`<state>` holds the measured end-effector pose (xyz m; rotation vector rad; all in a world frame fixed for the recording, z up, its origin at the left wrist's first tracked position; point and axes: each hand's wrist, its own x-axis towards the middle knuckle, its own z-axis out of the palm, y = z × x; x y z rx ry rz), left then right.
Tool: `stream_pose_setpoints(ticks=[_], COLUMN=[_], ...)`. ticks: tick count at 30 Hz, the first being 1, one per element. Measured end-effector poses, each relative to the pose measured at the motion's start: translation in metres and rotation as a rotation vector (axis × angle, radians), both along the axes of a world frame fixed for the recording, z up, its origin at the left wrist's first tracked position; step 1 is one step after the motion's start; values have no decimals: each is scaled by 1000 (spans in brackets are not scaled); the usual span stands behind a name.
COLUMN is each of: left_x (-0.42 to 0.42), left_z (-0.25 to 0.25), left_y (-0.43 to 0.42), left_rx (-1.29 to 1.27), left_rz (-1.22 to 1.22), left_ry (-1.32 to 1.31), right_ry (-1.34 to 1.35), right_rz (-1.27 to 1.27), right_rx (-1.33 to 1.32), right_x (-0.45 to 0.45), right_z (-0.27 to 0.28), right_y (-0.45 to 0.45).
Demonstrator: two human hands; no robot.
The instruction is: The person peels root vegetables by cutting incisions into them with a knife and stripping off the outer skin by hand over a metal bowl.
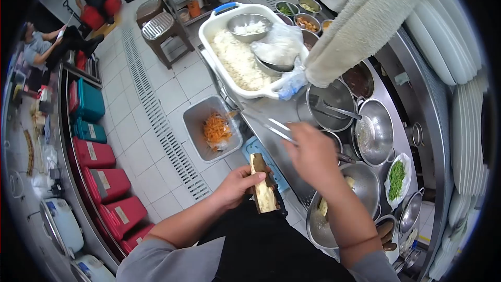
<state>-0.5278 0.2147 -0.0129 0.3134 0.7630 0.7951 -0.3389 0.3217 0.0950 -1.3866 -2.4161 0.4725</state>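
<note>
My left hand is closed round a partly peeled root piece, brown-skinned on one side and pale on the other, held in front of the black apron. To the right and higher, my right hand grips a metal peeler, whose two prongs point to the upper left, apart from the root. Below my right forearm a large steel bowl holds pale pieces, partly hidden by the arm. A grey bin with orange shreds stands on the floor to the left.
A white tub of rice sits on the steel counter, a towel hanging beside it. Steel bowls and a plate of greens are at right. Red boxes line the left. Two people sit at the upper left.
</note>
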Motion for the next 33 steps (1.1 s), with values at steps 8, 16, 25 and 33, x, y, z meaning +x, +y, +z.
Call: stream_pose_setpoints(ticks=[8, 16, 25, 33], left_x=[-9, -20, 32, 163], left_z=[-2, 10, 31, 63], left_y=[-17, -9, 10, -16], left_rx=[7, 75, 195, 284], left_rz=[75, 115, 30, -207], left_ry=[13, 5, 3, 45], right_ry=[39, -340, -172, 465], right_rz=[5, -545, -417, -187], right_rx=[-69, -55, 211, -569], right_x=[-29, 97, 117, 178], right_z=[22, 22, 8, 8], right_y=[3, 37, 21, -166])
